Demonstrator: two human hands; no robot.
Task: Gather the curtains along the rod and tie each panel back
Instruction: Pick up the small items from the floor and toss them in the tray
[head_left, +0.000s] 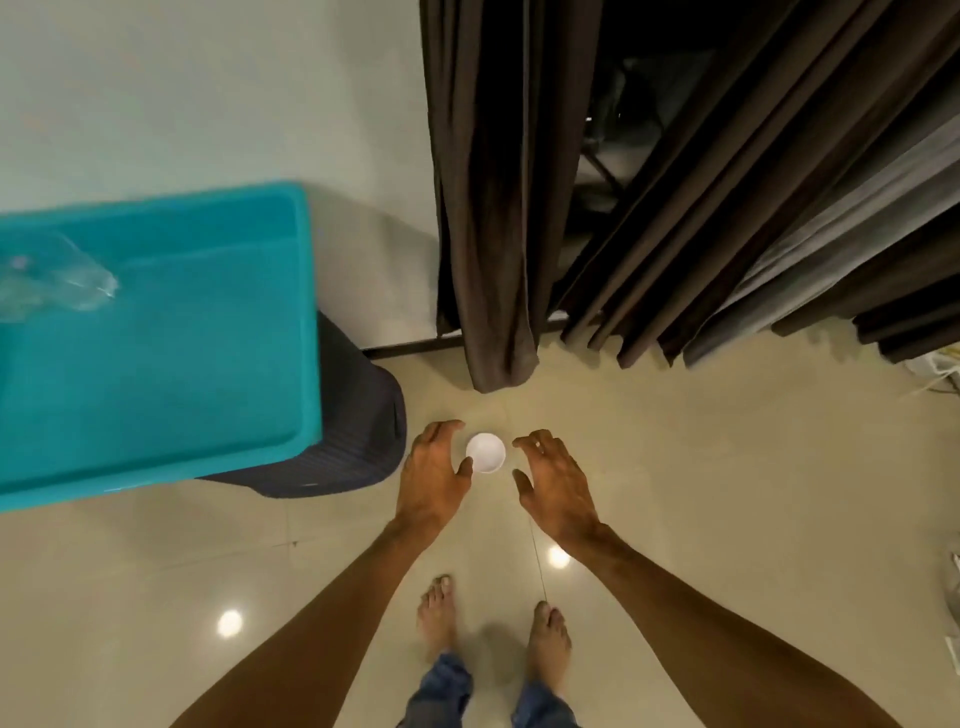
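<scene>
Shiny floor tiles (675, 467) lie below; brown curtains (498, 208) hang ahead, one panel left, one bunched right. Left hand (434, 475) and right hand (556, 480) are both open, holding nothing; a small white round thing (485, 453) shows between them.

Open hands (493, 475) (empty) before curtains (498, 208)

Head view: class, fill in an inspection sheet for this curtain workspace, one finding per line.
Surface: glossy beige tiled floor with lamp reflections.
Job's things: dark brown curtain panels, hanging loose, untied; no tie-back seen.
Clutter: small white round object between the hands; teal-lidded bin at left.
Grippers: left hand and right hand open, holding nothing.
Cables: pale cords at far right, unclear.
Surroundings: pale wall; bare feet below.
</scene>
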